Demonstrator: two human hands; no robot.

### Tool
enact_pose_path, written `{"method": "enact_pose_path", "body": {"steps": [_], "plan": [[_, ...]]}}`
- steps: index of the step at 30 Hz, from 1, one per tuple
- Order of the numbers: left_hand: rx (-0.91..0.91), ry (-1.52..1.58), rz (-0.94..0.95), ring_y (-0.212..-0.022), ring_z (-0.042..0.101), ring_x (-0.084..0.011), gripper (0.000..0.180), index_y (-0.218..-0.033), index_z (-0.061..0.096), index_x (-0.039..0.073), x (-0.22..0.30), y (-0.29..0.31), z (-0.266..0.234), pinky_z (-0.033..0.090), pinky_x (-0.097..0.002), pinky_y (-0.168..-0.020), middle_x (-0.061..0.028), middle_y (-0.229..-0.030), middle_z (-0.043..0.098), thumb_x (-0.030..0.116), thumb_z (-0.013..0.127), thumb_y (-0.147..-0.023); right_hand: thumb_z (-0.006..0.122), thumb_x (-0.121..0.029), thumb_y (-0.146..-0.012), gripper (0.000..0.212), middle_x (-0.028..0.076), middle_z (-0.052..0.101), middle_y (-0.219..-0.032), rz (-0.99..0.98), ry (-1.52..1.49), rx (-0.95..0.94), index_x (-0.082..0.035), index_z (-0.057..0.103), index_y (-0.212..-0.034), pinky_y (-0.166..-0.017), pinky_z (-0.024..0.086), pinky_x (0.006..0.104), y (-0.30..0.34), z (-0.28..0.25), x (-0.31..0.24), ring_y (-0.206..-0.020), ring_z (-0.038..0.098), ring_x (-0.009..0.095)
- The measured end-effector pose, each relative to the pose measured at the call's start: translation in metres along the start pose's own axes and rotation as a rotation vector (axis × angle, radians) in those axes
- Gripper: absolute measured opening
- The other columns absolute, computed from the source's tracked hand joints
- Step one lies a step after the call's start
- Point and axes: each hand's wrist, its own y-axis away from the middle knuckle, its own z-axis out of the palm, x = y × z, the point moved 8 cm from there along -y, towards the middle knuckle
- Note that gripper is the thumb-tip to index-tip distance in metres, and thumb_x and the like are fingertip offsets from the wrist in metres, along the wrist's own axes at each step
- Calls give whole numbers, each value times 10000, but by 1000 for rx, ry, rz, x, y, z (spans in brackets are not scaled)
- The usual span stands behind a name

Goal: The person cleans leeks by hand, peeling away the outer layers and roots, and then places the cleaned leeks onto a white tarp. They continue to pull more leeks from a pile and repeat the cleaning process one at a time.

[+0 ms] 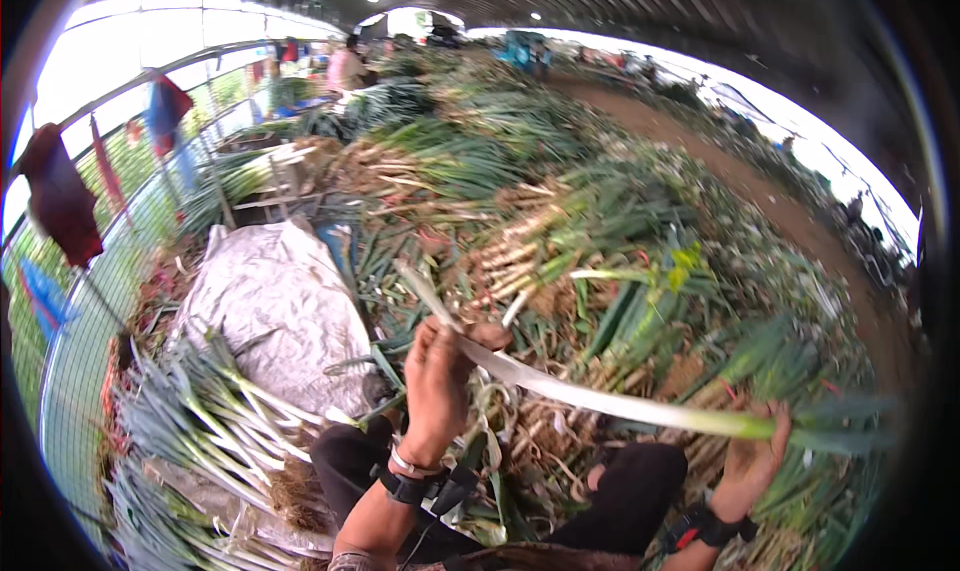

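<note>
A long green onion (600, 402) stretches across in front of me, its white stalk to the left and green leaves to the right. My right hand (755, 446) is closed round it where the white turns green. My left hand (438, 376) is closed at the white end, and a pale strip (428, 293) sticks out beyond its fingers. Whether that strip is a loose outer layer or part of the stalk, I cannot tell. To the left of my legs lies a pile of green onions (215, 401) with white stalks and brown roots.
A silvery white sheet (275, 311) covers the ground at left, beside the mesh fence (85, 371) hung with cloths. Bundles of green onions (520, 246) and leaf scraps spread ahead and right. A person in pink (347, 69) sits far off; a dirt path (720, 156) runs along the right.
</note>
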Motion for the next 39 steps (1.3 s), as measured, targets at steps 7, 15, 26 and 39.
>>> {"method": "enact_pose_path", "body": {"steps": [7, 15, 26, 39], "plan": [[400, -216, 299, -403, 259, -57, 112, -865, 481, 116, 89, -30, -122, 224, -206, -377, 59, -540, 351, 201, 423, -909, 456, -176, -892, 204, 44, 484, -841, -36, 120, -35, -3, 498, -992, -910, 406, 365, 0, -56, -5, -793, 488, 141], [-477, -1687, 442, -1163, 360, -348, 636, -1286, 384, 86, 20, 8, -1, 270, -457, -991, -162, -1263, 407, 203, 655, -722, 516, -106, -844, 305, 38, 469, -857, -53, 37, 43, -25, 451, -1130, -882, 395, 384, 2, 0, -17, -805, 481, 170], [-838, -1579, 753, -1024, 510, -260, 375, -1091, 564, 38, -21, 40, 61, 271, -510, -987, -96, -1070, 565, 137, 583, -730, 488, -39, -848, 222, 40, 396, -857, 17, -394, -165, -15, 394, -1048, -901, 329, 370, 5, 51, -53, -804, 433, 161], [-1060, -1591, 913, -811, 576, -218, 377, -1011, 586, -6, -28, 73, 62, 481, -324, -692, -111, -922, 585, 123, 594, -657, 408, -78, -883, 386, 49, 340, -840, -258, -488, -332, 58, 283, -1222, -918, 274, 346, 12, 66, -78, -769, 363, 149]]}}
